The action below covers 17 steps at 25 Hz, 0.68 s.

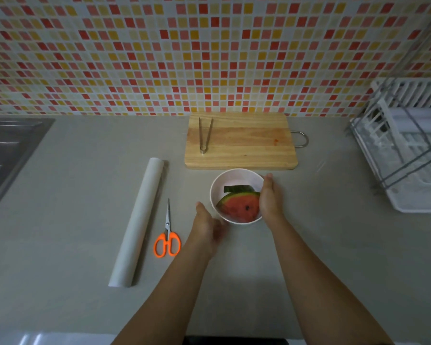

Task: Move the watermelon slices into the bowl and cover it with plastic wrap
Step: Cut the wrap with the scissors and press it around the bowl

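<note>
Pale and smooth-walled, the round bowl (pixel 234 174) sits on the matte grey table (pixel 72 183) just in front of the wooden cutting board (pixel 246 145). Inside it lie the watermelon slices: one wedge (pixel 239 207) shows its wet red flesh, dark seeds and a curved green rind. A second piece (pixel 235 189) behind it shows only a strip of dark rind.

Your right hand (pixel 270 199) lies against the bowl's right wall, thumb straight up along the rim. It hides that side of the bowl, so I cannot tell whether its fingers curl round it. Your left hand (pixel 207 222) is at the bowl's near-left edge. Its fingers look loosely extended but are blurred, and I cannot tell whether they touch.

Thin metal tongs (pixel 204 135) rest on the board's left part, and a wire loop handle (pixel 301 138) juts from its right end. Left of the bowl lie a long white roll (pixel 137 220) and, beside it, orange-handled scissors (pixel 167 235). A white dish rack (pixel 408 158) stands far right and a steel sink (pixel 8 148) far left. Small glossy mosaic tiles (pixel 159 58) cover the wall.
</note>
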Each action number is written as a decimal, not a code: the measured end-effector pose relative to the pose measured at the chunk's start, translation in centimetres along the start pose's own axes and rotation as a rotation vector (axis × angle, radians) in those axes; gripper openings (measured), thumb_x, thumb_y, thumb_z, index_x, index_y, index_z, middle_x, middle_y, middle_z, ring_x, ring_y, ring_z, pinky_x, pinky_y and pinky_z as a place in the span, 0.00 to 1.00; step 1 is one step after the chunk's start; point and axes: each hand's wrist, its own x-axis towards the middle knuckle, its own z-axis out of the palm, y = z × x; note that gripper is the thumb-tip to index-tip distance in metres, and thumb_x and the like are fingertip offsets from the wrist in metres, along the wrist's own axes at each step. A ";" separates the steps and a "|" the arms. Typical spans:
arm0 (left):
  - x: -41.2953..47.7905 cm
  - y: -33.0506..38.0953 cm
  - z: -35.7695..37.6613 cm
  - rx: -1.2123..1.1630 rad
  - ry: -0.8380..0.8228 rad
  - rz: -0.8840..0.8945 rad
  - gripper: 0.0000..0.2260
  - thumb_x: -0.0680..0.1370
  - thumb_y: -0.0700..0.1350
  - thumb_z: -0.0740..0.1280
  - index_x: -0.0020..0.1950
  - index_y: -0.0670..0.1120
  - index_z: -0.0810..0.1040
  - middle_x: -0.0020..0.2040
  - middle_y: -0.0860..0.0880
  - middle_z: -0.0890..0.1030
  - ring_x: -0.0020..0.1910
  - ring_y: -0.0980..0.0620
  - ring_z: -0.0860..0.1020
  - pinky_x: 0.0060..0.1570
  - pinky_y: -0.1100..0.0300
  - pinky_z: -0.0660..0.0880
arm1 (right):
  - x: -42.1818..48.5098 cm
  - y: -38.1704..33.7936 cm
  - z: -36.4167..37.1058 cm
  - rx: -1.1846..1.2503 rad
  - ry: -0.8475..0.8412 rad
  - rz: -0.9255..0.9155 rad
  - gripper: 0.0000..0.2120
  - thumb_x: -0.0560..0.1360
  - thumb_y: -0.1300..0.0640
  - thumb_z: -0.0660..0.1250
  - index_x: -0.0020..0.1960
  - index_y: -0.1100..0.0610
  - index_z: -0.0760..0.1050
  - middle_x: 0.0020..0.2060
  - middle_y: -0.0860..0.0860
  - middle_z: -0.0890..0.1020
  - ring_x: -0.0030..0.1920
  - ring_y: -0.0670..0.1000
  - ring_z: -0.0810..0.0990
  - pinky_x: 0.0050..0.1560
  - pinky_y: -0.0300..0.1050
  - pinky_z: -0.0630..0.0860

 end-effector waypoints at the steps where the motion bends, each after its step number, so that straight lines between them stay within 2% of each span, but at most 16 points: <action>1: -0.5 0.0 0.1 -0.100 -0.055 -0.055 0.39 0.79 0.63 0.41 0.65 0.30 0.69 0.58 0.33 0.76 0.52 0.40 0.77 0.58 0.54 0.70 | 0.0 0.0 0.0 -0.012 -0.001 0.006 0.28 0.78 0.39 0.45 0.54 0.56 0.78 0.48 0.54 0.80 0.53 0.58 0.80 0.56 0.49 0.74; 3: -1.0 0.5 0.0 -0.240 -0.141 -0.138 0.40 0.78 0.64 0.41 0.67 0.30 0.66 0.64 0.33 0.73 0.54 0.40 0.75 0.60 0.53 0.67 | 0.1 -0.1 0.1 -0.043 0.010 0.035 0.30 0.78 0.38 0.45 0.57 0.57 0.77 0.52 0.57 0.81 0.55 0.59 0.79 0.56 0.48 0.73; 5: -1.4 1.3 -0.3 -0.235 -0.163 -0.180 0.41 0.77 0.65 0.40 0.69 0.31 0.64 0.65 0.34 0.73 0.60 0.41 0.72 0.62 0.53 0.66 | 0.1 -0.2 0.1 -0.076 0.025 0.040 0.31 0.78 0.38 0.44 0.57 0.57 0.77 0.54 0.59 0.81 0.56 0.60 0.78 0.59 0.52 0.73; 8: -1.0 1.9 -0.8 -0.104 -0.049 -0.159 0.39 0.77 0.66 0.42 0.74 0.37 0.60 0.63 0.38 0.73 0.61 0.43 0.72 0.61 0.53 0.68 | -0.2 -0.5 -0.1 -0.059 -0.002 0.041 0.31 0.76 0.35 0.44 0.52 0.54 0.77 0.50 0.56 0.81 0.51 0.58 0.79 0.55 0.51 0.75; 10: 0.1 2.1 -1.0 0.036 0.149 0.036 0.35 0.78 0.65 0.44 0.75 0.42 0.61 0.67 0.40 0.72 0.66 0.43 0.71 0.67 0.52 0.67 | -0.3 -0.9 -0.6 -0.039 -0.054 0.067 0.36 0.74 0.31 0.41 0.54 0.54 0.77 0.51 0.54 0.81 0.51 0.56 0.79 0.56 0.52 0.75; 12: 1.0 2.6 -0.8 0.203 0.252 0.317 0.32 0.79 0.64 0.44 0.76 0.47 0.60 0.74 0.44 0.66 0.72 0.45 0.65 0.73 0.49 0.59 | -0.2 -1.1 -1.2 0.010 -0.073 0.071 0.40 0.72 0.29 0.40 0.55 0.56 0.78 0.52 0.55 0.81 0.53 0.57 0.80 0.59 0.53 0.74; 13: 1.6 2.8 -0.6 0.254 0.232 0.413 0.31 0.79 0.64 0.44 0.76 0.48 0.60 0.75 0.45 0.64 0.74 0.47 0.63 0.73 0.50 0.57 | -0.2 -1.0 -1.5 0.055 -0.067 0.059 0.39 0.72 0.28 0.40 0.51 0.55 0.78 0.50 0.54 0.81 0.51 0.56 0.79 0.58 0.51 0.74; 14: 2.1 3.0 -0.4 0.283 0.192 0.457 0.30 0.79 0.64 0.45 0.75 0.49 0.61 0.75 0.46 0.65 0.73 0.47 0.64 0.72 0.52 0.57 | -0.4 -0.8 -1.7 0.104 -0.069 0.049 0.37 0.72 0.28 0.39 0.46 0.53 0.77 0.47 0.53 0.80 0.48 0.55 0.79 0.55 0.48 0.73; 15: 2.5 3.0 -0.1 0.297 0.142 0.472 0.30 0.79 0.64 0.45 0.75 0.49 0.63 0.74 0.46 0.67 0.71 0.48 0.66 0.68 0.55 0.60 | -0.7 -0.5 -1.8 0.154 -0.090 0.041 0.37 0.72 0.29 0.38 0.45 0.52 0.78 0.45 0.53 0.81 0.47 0.54 0.79 0.53 0.47 0.74; 17: 2.9 2.7 0.7 0.292 0.058 0.482 0.27 0.80 0.63 0.46 0.70 0.51 0.71 0.66 0.46 0.75 0.61 0.51 0.74 0.57 0.60 0.67 | -1.2 0.6 -1.4 0.217 -0.121 0.047 0.39 0.74 0.31 0.38 0.54 0.54 0.79 0.49 0.57 0.83 0.51 0.56 0.82 0.57 0.51 0.76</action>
